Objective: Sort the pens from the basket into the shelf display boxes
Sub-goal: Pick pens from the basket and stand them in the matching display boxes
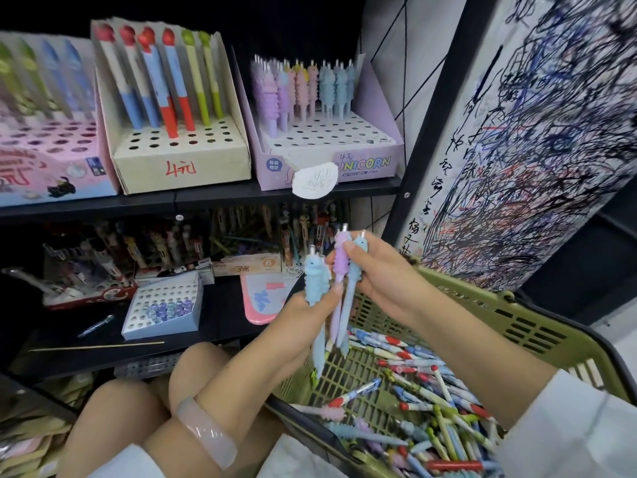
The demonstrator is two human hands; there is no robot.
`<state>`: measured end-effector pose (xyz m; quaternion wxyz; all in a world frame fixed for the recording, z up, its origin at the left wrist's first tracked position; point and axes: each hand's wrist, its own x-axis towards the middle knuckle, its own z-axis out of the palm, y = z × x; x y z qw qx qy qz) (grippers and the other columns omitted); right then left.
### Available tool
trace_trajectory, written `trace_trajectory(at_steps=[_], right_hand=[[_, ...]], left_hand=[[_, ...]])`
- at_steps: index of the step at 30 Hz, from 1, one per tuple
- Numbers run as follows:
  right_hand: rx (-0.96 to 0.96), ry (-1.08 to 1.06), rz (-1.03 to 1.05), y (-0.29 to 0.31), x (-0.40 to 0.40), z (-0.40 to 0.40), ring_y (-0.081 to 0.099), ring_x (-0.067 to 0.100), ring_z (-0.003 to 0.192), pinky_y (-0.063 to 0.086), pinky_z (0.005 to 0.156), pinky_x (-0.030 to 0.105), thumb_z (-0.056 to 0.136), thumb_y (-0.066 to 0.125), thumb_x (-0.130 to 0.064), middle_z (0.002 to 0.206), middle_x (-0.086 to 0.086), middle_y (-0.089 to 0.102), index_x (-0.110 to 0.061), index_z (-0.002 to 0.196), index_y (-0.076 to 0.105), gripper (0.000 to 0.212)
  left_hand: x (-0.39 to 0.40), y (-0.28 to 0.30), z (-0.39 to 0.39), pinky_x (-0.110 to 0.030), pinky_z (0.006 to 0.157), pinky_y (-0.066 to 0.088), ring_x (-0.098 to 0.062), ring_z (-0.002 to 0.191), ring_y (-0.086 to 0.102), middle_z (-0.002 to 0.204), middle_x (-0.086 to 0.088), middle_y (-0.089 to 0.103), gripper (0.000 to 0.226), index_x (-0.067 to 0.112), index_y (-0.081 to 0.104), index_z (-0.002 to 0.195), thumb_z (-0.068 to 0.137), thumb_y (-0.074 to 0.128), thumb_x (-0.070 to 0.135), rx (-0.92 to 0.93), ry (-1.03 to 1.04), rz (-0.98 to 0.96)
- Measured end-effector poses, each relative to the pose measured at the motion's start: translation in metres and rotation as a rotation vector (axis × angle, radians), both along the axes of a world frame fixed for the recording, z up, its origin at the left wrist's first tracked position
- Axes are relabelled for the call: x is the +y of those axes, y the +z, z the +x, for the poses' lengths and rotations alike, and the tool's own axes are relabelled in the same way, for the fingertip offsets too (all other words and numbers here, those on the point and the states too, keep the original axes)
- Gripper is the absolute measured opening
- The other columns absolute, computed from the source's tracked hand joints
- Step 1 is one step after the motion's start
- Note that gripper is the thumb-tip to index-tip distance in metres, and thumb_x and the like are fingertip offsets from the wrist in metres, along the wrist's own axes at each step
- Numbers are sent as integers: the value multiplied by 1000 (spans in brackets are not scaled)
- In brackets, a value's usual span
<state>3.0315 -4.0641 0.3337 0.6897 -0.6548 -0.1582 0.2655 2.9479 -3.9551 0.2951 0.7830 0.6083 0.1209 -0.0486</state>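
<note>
A: Start nearest. What sits at the bottom of the view?

B: At 5 o'clock, a green basket (517,326) with a slatted wall, full of loose pens (424,395) lying criss-cross: red-capped, blue, purple, and some with ridged soft grips. At 7 o'clock is the person's forearm with a pale pink bangle (206,432), above bare knees.

A: And the hands?

B: Both are raised over the basket's near-left rim, just below centre. The left hand (306,312) has its fingers curled round a light blue unicorn pen (314,281), held upright with the tip pointing down. The right hand (379,274), coming in from 4 o'clock in a white sleeve, pinches two more upright: a purple unicorn pen (340,260) and a second blue pen (358,257) just beside it, the thumb pressed across them. The two hands are close, the pens nearly touching.

A: Behind them?

B: A black lower shelf (220,322) at 9 o'clock carrying a small blue-white holed box (162,308) with a few glittery tops in it, a loose pen and a thin stick. Further back are crowded boxes, too dim to read.

A: And the top?

B: At 12 o'clock, on the upper shelf, the purple UNICORN display box (331,146): matching pens stand in its back rows, the front holes open. To its left, at 11 o'clock, is a cream box (179,157) of red, blue and green pens, and a pink box (44,160) at 10. At 2 o'clock stands a panel covered in pen scribbles (537,139).
</note>
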Motion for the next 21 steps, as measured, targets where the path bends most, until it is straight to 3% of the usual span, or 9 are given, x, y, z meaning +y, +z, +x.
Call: trace_trajectory(at_steps=[3, 5, 7, 8, 11, 13, 15, 18, 21], right_hand=[[-166, 17, -152, 0, 9, -8, 60, 4, 67, 48, 60, 21, 99, 45, -24, 83, 0, 61, -11, 108, 54, 18], [-261, 21, -209, 7, 13, -6, 58, 6, 70, 49, 67, 27, 98, 46, -28, 85, 1, 60, -16, 106, 55, 17], [-283, 48, -224, 16, 16, 1, 59, 10, 81, 51, 80, 30, 97, 47, -31, 93, 2, 63, -16, 110, 55, 21], [-280, 66, -212, 21, 17, 5, 60, 10, 83, 53, 81, 27, 96, 48, -30, 94, 1, 65, -16, 111, 56, 22], [-357, 94, -170, 37, 23, 14, 58, 1, 65, 48, 61, 14, 94, 53, -18, 72, -11, 67, -14, 100, 62, 11], [-405, 91, -150, 49, 30, 21, 55, 0, 57, 46, 56, 14, 93, 55, -14, 64, -12, 65, -14, 93, 63, 8], [-447, 47, -102, 67, 38, 32, 57, 1, 60, 48, 58, 16, 94, 53, -15, 69, -10, 65, -15, 93, 62, 8], [-505, -170, 86, 106, 51, 61, 62, 3, 62, 53, 60, 19, 98, 46, -17, 81, -2, 63, -13, 101, 54, 10], [-780, -321, 69, 139, 62, 95, 63, 2, 61, 54, 59, 19, 99, 42, -17, 82, 1, 62, -21, 94, 44, 7]], left_hand=[[4, 8, 0, -31, 72, 58, -20, 77, 70, 85, -8, 73, 20, 9, 64, 100, 95, 48, 21, -12, 15, -141], [8, 14, 0, -25, 55, 55, -14, 56, 64, 64, -4, 67, 17, 4, 62, 89, 93, 51, 17, -18, 60, -140], [15, 22, 3, -23, 46, 50, -11, 47, 57, 55, 0, 62, 18, 4, 60, 81, 92, 53, 16, -44, 115, -118], [19, 28, 4, -22, 44, 48, -10, 46, 56, 54, 0, 61, 18, 4, 59, 80, 91, 54, 16, -63, 143, -103], [33, 44, 11, -22, 42, 48, -11, 45, 56, 53, -1, 61, 17, 3, 60, 79, 90, 56, 17, -118, 205, -81], [40, 55, 17, -24, 47, 51, -14, 47, 58, 58, -5, 64, 16, 3, 62, 80, 89, 56, 15, -156, 229, -82], [48, 65, 23, -26, 51, 54, -16, 49, 61, 62, -9, 67, 17, 2, 63, 82, 90, 55, 15, -174, 236, -82], [64, 77, 28, -22, 45, 50, -13, 42, 57, 61, -8, 68, 18, 2, 60, 85, 93, 51, 15, -195, 245, -50], [81, 83, 34, -17, 39, 39, -9, 34, 42, 51, -6, 60, 26, 2, 57, 75, 94, 50, 19, -187, 288, 39]])
